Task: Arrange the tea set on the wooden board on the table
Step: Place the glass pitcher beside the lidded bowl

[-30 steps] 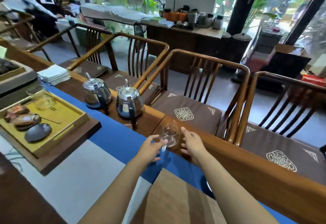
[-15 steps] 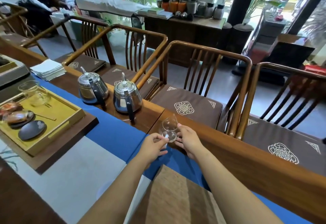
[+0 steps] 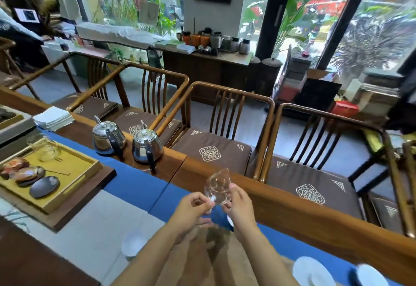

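Note:
A clear glass pitcher [image 3: 216,188] with a pointed spout is lifted above the blue runner [image 3: 135,185], held between both hands. My left hand [image 3: 191,212] pinches its lower left side and my right hand [image 3: 239,207] grips its right side. The light wooden board [image 3: 209,261] lies below my forearms, blurred and partly hidden. A small white cup [image 3: 132,244] stands left of the board. Two white dishes [image 3: 311,271] lie at the lower right.
Two steel kettles [image 3: 147,145] stand on the table's far edge. At the left a yellow tray [image 3: 74,173] on a dark wooden base holds a glass cup [image 3: 46,148], a dark saucer and brown pieces. Folded white cloths [image 3: 54,118] lie farther back. Wooden chairs [image 3: 225,137] line the far side.
Both hands have raised the glass pitcher off the table edge and drawn it slightly toward me. The camera view has tilted up.

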Demonstrator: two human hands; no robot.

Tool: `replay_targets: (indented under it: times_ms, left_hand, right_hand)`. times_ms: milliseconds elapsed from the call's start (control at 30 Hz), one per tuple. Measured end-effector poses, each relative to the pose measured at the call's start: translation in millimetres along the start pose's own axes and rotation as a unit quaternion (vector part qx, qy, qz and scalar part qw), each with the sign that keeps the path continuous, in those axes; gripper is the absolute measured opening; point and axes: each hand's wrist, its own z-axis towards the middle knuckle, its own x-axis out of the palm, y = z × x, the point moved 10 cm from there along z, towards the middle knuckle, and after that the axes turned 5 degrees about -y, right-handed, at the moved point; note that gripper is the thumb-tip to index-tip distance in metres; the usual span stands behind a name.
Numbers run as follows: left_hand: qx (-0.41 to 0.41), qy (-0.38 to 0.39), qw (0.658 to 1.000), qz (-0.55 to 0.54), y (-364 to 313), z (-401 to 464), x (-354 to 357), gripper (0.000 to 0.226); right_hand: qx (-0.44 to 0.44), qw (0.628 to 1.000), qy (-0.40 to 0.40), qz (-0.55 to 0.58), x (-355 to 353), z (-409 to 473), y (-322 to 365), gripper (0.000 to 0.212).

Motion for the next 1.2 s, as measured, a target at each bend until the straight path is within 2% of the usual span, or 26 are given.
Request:
replay_targets:
  times_ms: [167,300,500,600,800,1067,1200]
  left_hand:
    - [-0.052,0.054,0.996,0.038,41,-53,32,0.017]
    - [-0.075,0.096,0.991,0.060,69,-76,52,0.022]
    - [-0.113,0.104,0.988,0.021,98,-77,65,0.024]
    - [-0.112,0.108,0.988,0.022,105,-70,76,0.025]
    - [-0.114,0.110,0.987,0.031,113,-61,95,0.022]
    - [-0.130,0.113,0.985,0.022,127,-64,103,0.021]
    - [-0.140,0.106,0.984,0.024,133,-65,102,0.019]
  right_hand:
    - [0.020,0.998,-0.063,0.005,-70,-69,-34,0.024]
    - [0.037,0.998,-0.031,-0.041,-92,-104,-60,0.022]
    - [0.047,0.996,-0.069,-0.014,-110,-105,-79,0.019]
    - [0.053,0.995,-0.083,0.003,-119,-93,-85,0.028]
    - [0.066,0.991,-0.100,0.067,-128,-82,-86,0.026]
    - [0.058,0.988,-0.134,0.042,-140,-85,-88,0.014]
    - [0.069,0.988,-0.140,0.017,-142,-69,-110,0.024]
